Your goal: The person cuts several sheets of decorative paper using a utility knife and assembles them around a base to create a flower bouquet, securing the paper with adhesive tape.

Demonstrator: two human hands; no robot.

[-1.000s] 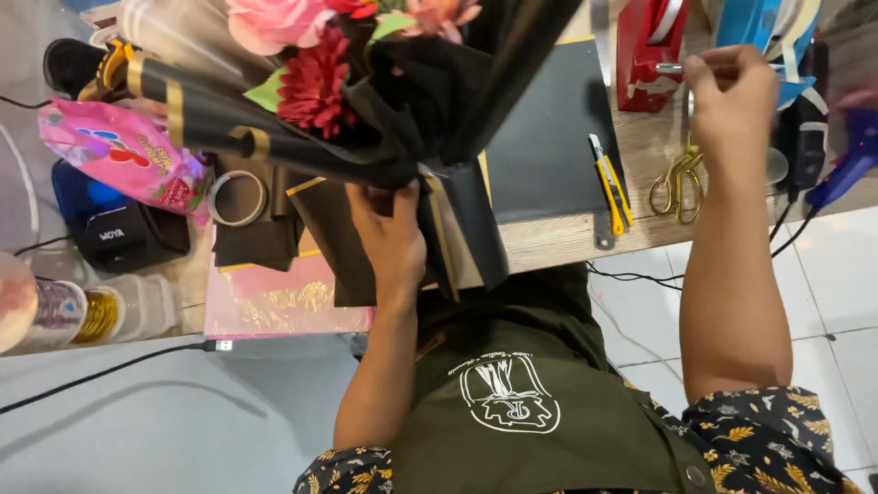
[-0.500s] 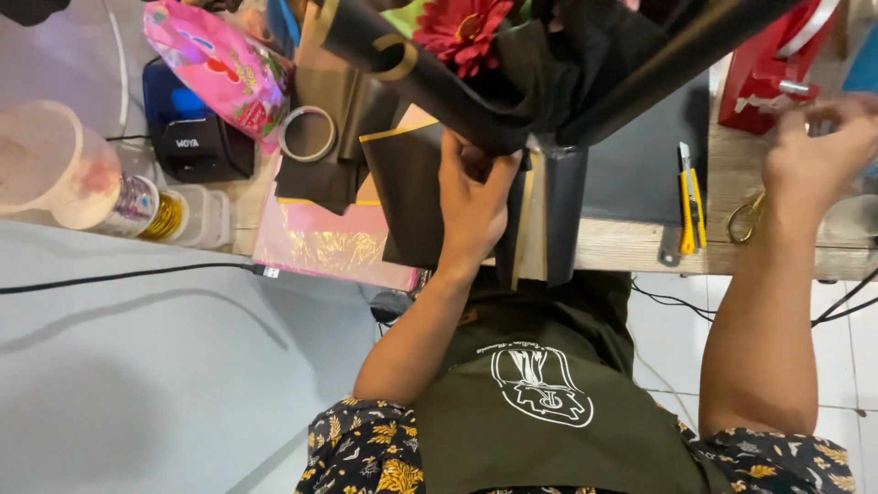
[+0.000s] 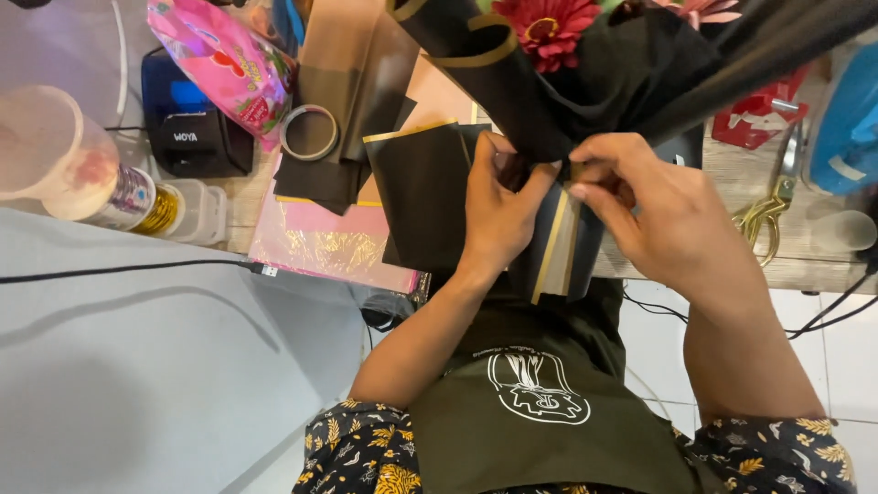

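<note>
Head view, from nine o'clock across: a clear plastic cup point(image 3: 41, 151) and a small black printer point(image 3: 187, 128) sit at the far left of the desk point(image 3: 722, 265), with a pink snack bag point(image 3: 224, 64) at eleven o'clock and a tape roll point(image 3: 309, 133) beside it. Pink foil paper point(image 3: 325, 247) lies under black wrapping sheets point(image 3: 421, 197). At centre, the left hand point(image 3: 498, 215) is closed around the neck of the black-wrapped bouquet point(image 3: 631, 64), whose red gerbera point(image 3: 547, 23) shows at twelve o'clock. Right hand point(image 3: 663, 215), touching the left, pinches the same gathered wrap with curled fingers. Gold scissors point(image 3: 766, 215) lie at three o'clock.
</note>
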